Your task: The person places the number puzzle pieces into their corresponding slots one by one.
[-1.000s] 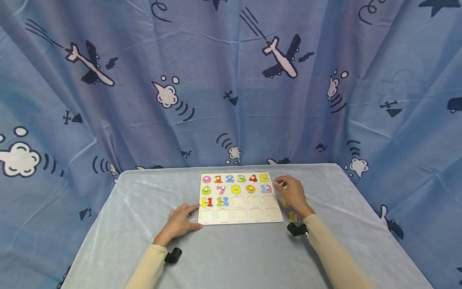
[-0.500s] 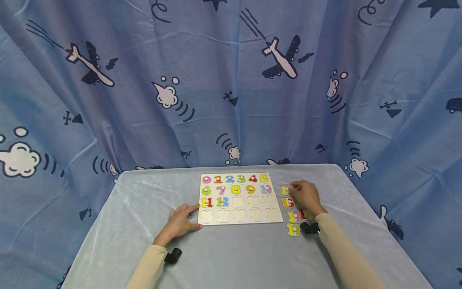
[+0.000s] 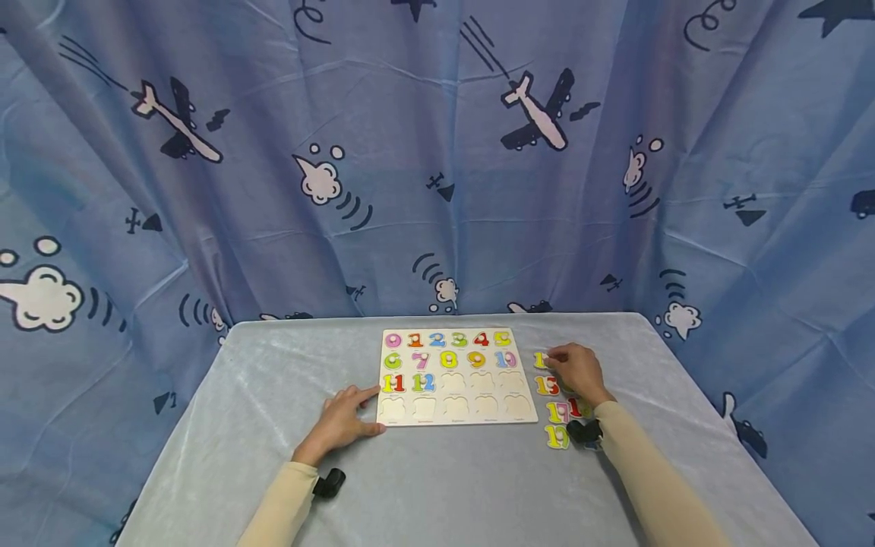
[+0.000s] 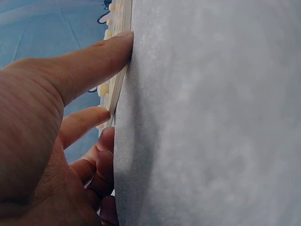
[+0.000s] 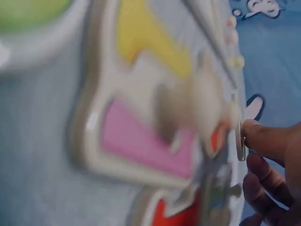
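A wooden number puzzle board [image 3: 437,418] lies on the table, with pieces 0 to 12 in its upper recesses and bare recesses below. My left hand [image 3: 339,422] rests at its left side. The left thumb [image 4: 106,59] and forefinger touch the board's edge [image 4: 121,77]. To the right of the board, my right hand [image 3: 579,372] pinches a yellow-edged number piece [image 3: 540,360] at table level; its second digit is hidden by the fingers. In the right wrist view, the thumb [image 5: 265,139] is against that piece's thin edge [image 5: 239,141].
Loose number pieces lie under and before the right hand: a 15 [image 3: 547,385], a 17 [image 3: 557,412], a 19 [image 3: 557,437] and others partly hidden by the wrist. A grey cloth covers the table [image 3: 444,486]. A blue patterned curtain [image 3: 383,152] hangs behind.
My right hand has moved rightward from beside the board's upper right corner to the loose pieces, uncovering several of them, and now pinches one. The left hand stays at the board.
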`<state>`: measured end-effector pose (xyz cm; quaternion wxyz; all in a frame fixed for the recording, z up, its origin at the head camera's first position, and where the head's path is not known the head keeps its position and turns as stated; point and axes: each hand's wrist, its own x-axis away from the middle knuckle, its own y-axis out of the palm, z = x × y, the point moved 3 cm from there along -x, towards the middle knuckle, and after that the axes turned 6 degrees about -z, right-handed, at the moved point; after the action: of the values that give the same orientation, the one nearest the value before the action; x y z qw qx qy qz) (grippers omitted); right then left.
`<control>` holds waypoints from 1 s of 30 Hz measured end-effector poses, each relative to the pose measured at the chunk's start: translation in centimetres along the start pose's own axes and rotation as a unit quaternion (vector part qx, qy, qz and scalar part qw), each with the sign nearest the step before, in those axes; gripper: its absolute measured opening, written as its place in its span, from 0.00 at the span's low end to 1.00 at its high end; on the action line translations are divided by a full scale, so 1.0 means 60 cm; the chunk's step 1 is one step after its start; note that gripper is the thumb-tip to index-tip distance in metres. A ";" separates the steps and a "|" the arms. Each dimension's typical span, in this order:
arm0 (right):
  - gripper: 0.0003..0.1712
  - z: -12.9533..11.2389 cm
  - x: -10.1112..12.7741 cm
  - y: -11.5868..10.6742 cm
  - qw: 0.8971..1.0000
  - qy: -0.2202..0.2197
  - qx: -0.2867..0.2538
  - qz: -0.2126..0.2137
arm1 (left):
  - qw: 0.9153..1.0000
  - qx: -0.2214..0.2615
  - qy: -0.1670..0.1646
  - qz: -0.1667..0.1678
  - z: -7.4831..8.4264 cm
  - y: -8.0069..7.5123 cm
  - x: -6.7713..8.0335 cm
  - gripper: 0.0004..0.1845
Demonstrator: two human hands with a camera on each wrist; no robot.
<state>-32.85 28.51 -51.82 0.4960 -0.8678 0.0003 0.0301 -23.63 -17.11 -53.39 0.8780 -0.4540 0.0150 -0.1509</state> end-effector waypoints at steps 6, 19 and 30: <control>0.14 -0.049 0.019 -0.002 0.999 -0.037 -0.008 0.030 | 1.000 0.002 -0.002 0.001 0.002 0.001 -0.001 0.41; 0.07 -0.179 0.049 0.069 0.990 -0.125 -0.057 0.020 | 1.000 0.004 -0.002 -0.002 -0.002 0.001 0.000 0.41; 0.05 -0.236 0.047 0.133 0.990 -0.128 -0.050 -0.028 | 1.000 0.009 -0.005 -0.003 -0.001 0.002 0.000 0.41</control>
<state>-29.51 12.36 -51.65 0.4484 -0.8803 -0.0893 0.1267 -23.63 -17.05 -53.53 0.8818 -0.4468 0.0075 -0.1510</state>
